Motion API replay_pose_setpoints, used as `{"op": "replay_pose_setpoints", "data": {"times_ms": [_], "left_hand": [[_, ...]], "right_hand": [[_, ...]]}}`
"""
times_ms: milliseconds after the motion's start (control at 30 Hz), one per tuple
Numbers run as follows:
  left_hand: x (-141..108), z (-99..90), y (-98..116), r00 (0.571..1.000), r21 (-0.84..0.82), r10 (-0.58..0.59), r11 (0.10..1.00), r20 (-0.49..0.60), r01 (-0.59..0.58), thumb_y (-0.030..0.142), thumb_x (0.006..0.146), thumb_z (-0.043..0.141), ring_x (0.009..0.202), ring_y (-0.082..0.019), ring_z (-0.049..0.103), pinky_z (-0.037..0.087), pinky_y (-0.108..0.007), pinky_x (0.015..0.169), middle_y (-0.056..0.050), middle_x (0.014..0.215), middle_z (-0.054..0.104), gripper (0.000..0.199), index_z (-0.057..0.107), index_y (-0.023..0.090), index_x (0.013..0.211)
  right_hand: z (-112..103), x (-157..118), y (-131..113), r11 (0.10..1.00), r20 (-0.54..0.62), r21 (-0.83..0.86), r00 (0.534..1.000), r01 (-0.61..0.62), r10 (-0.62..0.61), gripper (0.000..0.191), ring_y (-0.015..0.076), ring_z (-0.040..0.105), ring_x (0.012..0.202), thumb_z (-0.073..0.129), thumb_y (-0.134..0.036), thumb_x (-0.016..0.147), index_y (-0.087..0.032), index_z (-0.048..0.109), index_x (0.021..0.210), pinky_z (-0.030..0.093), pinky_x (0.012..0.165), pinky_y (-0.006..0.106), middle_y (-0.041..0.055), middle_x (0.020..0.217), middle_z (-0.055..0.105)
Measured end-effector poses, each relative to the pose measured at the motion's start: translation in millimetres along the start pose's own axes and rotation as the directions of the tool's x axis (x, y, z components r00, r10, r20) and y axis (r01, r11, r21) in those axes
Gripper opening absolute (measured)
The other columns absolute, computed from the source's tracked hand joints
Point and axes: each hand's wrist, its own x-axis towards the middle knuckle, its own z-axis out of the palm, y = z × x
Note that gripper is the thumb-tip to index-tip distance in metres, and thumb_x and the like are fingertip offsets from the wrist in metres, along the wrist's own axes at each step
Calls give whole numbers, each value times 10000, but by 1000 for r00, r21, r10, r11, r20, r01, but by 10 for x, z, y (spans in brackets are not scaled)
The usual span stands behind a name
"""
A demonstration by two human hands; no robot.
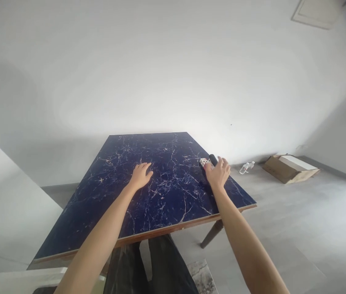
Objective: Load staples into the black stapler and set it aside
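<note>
My left hand [141, 176] is over the middle of the dark blue marble-patterned table [166, 200], thumb and fingers apart and nothing in it. Towards the table's right edge, my right hand [218, 173] is curled around a small white box with red and dark patterning [204, 162] and a black cylindrical object [213, 159]. The thumb is on the box's side, the fingers on the cylinder's side. Their lower parts are hidden behind the hand, so I cannot tell whether the two are joined.
A pale wall [148, 81] rises behind the table. On the grey floor to the right lie a clear plastic bottle [246, 167] and an open cardboard box [278, 169]. A dark table leg [212, 234] shows below the front edge, near dark trousers [169, 265].
</note>
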Motion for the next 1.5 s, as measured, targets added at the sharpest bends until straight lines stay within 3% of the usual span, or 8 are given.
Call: {"op": "replay_pose_setpoints", "data": {"times_ms": [67,200,533,767,933,1133,1333,1500], "left_hand": [[-6,13,16,1000,-17,9,1000,-25,-10,480,988,386,1414,-299,392,293,-480,1174,-113,1512,487,571,458,201,1481],[-2,55,-25,998,-55,33,998,-61,-36,456,987,401,1392,-313,421,332,-497,1143,-128,1493,502,557,464,199,1477],[-8,97,-36,997,-106,55,993,-53,-60,442,969,461,1361,-347,436,339,-516,1116,-118,1459,536,533,498,233,1458],[7,99,-17,997,-97,63,993,-46,-67,425,959,485,1351,-349,444,335,-509,1120,-120,1453,541,527,508,228,1448],[-14,52,79,997,-159,14,987,-71,-25,409,956,501,1293,-343,518,386,-495,1080,-149,1423,566,592,418,209,1508],[-32,-18,134,983,-239,-153,963,-104,124,269,962,456,1182,-319,626,458,-436,1024,-159,1251,686,551,421,129,1493],[-241,-342,-462,897,-219,-404,905,-180,364,314,977,415,1153,-341,662,474,-456,990,-177,1199,716,468,544,168,1402],[-476,-670,-964,896,-264,-414,893,-160,366,321,1001,335,1216,-277,630,456,-378,1034,-120,1287,689,436,636,186,1286]], "right_hand": [[-11,88,215,989,92,30,986,-145,142,808,404,439,1319,378,-545,897,-57,271,1532,368,1050,513,277,1439,439],[91,132,272,996,241,-46,967,-74,83,1007,376,524,1262,576,-568,778,-145,142,1582,420,1002,450,222,1420,472],[121,72,211,998,256,-58,967,27,-11,848,323,599,1159,616,-441,789,-191,296,1532,451,959,396,164,1319,552],[266,-80,-62,998,304,49,951,46,-59,861,314,615,1129,649,-383,756,-227,314,1534,471,950,405,140,1325,555],[377,-298,-543,979,357,193,925,60,-127,872,310,616,1121,675,-348,723,-227,343,1520,478,947,394,137,1332,563],[692,-771,-1463,916,394,359,861,180,-323,858,295,578,1164,663,-332,716,-201,353,1505,444,991,373,137,1328,552],[952,-1351,-2476,880,435,442,817,172,-378,817,308,559,1146,625,-317,766,-161,334,1514,411,1009,393,178,1298,539],[998,-1716,-3010,879,484,455,789,143,-378,951,352,497,1227,668,-346,737,-129,236,1556,367,1048,445,227,1388,461]]}}
